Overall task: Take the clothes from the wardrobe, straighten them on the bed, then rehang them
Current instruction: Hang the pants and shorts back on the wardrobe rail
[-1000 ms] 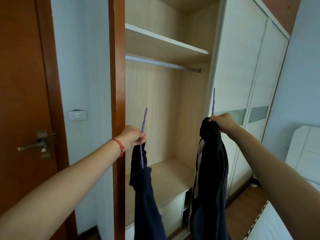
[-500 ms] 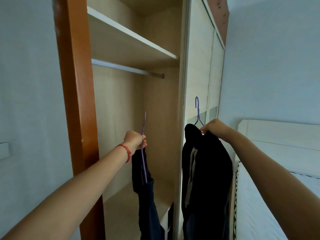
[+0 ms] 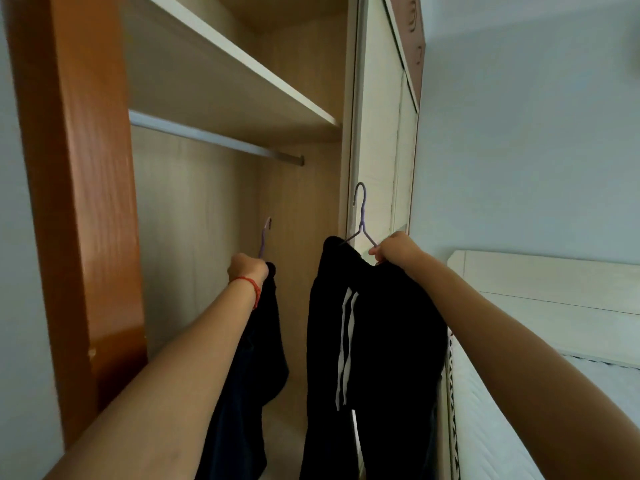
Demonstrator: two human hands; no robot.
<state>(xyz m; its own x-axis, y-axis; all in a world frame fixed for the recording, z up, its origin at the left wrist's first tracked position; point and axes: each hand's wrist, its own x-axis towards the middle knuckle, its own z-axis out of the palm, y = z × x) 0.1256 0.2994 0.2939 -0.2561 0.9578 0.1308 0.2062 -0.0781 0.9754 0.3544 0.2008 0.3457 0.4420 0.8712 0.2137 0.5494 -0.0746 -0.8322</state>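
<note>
The right hand (image 3: 398, 249) has its fingers curled round the right shoulder of a purple wire hanger (image 3: 361, 220), carrying black trousers with white side stripes (image 3: 370, 341). The left hand (image 3: 246, 268), with a red cord bracelet (image 3: 252, 287) at the wrist, is fisted round the neck of a second purple hanger (image 3: 265, 237), bearing a dark navy garment (image 3: 256, 358). Both garments hang in front of the open light-wood wardrobe (image 3: 194, 209), below its metal rail (image 3: 214, 138). A white bed (image 3: 519, 393) lies at the right edge.

1. No readable text, label, brand or number shows anywhere in the frame.
2. The brown trim (image 3: 414, 26) at the top centre carries small carved marks; they cannot be read as letters.
</note>
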